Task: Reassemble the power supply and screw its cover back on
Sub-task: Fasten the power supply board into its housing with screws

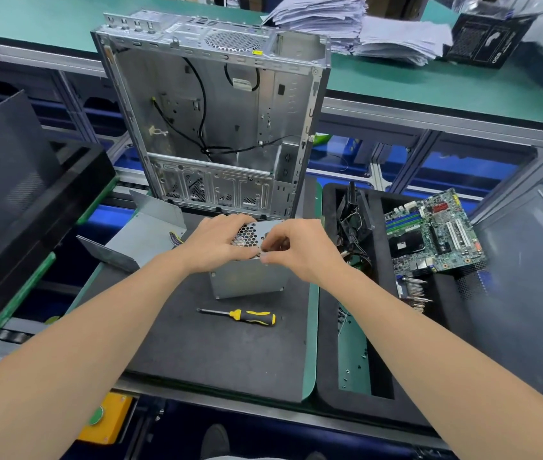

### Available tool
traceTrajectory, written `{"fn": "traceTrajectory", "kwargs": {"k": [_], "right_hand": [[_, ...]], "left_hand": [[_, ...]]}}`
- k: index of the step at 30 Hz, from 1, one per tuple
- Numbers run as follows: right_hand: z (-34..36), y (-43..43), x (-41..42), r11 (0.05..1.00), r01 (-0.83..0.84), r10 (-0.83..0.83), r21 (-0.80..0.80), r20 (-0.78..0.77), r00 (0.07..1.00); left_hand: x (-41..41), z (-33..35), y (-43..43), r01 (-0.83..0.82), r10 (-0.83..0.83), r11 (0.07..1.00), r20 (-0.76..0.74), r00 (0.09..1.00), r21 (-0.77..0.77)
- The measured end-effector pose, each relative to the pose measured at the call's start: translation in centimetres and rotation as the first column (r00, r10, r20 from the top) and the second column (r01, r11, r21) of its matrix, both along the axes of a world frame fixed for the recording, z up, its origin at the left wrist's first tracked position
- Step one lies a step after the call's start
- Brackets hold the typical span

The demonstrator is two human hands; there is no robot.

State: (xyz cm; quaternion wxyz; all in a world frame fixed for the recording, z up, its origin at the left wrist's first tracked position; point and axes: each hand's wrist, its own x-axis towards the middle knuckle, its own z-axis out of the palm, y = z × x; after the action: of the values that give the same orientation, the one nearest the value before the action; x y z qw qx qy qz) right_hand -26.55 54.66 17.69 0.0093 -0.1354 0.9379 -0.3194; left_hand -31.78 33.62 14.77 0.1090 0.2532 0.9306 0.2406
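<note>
Seating cover, left hand gripping grey perforated-metal power supply box, right hand pinching its edge; next, probably fetching yellow-black screwdriver just nearward of grip.

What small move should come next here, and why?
Probably the right hand should pick up the screwdriver. It lies untouched on the mat in front of the power supply, where the left hand holds the grille top and the right pinches at its edge, ready for fastening.

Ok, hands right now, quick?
Left hand: grips the power supply from above.
Right hand: pinches the power supply's top edge; whether around a screw cannot be told.
</note>
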Motion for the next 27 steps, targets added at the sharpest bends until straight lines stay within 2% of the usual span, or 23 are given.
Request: {"fn": "traceTrajectory", "kwargs": {"k": [4,6,7,8,11,13,17,19,21,23,25,27], "right_hand": [[-1.4,0.7,1.6,0.998,-0.026,0.037,0.049,-0.24,0.97],[-2.7,0.8,3.1,0.989,-0.074,0.119,0.131,-0.388,0.914],[-3.6,0.9,3.9,0.975,-0.109,0.181,0.193,-0.403,0.897],[-4.7,0.8,4.5,0.952,-0.151,0.242,0.265,-0.356,0.902],[-7.6,0.4,5.4,0.841,-0.249,0.296,0.481,-0.023,0.955],[-9.1,0.2,5.7,0.817,-0.284,0.267,0.502,0.109,0.958],[-10.3,-0.3,5.9,0.845,-0.245,0.227,0.476,0.096,0.969],[-9.6,-0.4,5.8,0.903,-0.224,0.207,0.366,0.085,0.975],[-7.8,-0.3,5.6,0.966,-0.196,0.188,0.168,0.063,0.98],[-5.5,-0.4,5.3,0.99,-0.137,0.138,-0.025,0.037,0.99],[-3.2,-0.6,5.2,0.97,-0.029,0.047,-0.242,0.069,0.997],[-1.0,-0.5,5.0,0.9,0.074,-0.033,-0.43,0.102,0.994]], "left_hand": [[0.0,0.0,0.1,-0.003,0.003,1.0,0.003,1.0,-0.018],[-0.1,0.0,0.1,0.0,0.001,1.0,0.016,1.0,-0.021],[-0.1,0.0,0.1,-0.002,0.002,1.0,0.023,1.0,-0.019],[-0.2,0.0,0.1,-0.005,0.006,1.0,0.028,1.0,-0.015],[-0.1,0.0,0.2,-0.025,0.025,1.0,0.028,0.999,0.016],[-0.1,0.0,0.2,-0.026,0.026,1.0,0.025,0.999,0.018],[-0.1,-0.1,0.2,-0.056,0.05,0.996,0.085,0.995,0.07],[-0.3,-0.1,0.2,-0.075,0.064,0.993,0.122,0.991,0.088],[-0.4,-0.2,0.3,-0.092,0.079,0.992,0.144,0.986,0.083],[-0.5,-0.2,0.4,-0.104,0.095,0.993,0.143,0.985,0.059],[-0.7,0.0,0.5,-0.087,0.086,0.996,0.12,0.989,0.007],[-1.2,0.7,0.7,-0.06,0.067,0.996,0.131,0.989,-0.06]]}}
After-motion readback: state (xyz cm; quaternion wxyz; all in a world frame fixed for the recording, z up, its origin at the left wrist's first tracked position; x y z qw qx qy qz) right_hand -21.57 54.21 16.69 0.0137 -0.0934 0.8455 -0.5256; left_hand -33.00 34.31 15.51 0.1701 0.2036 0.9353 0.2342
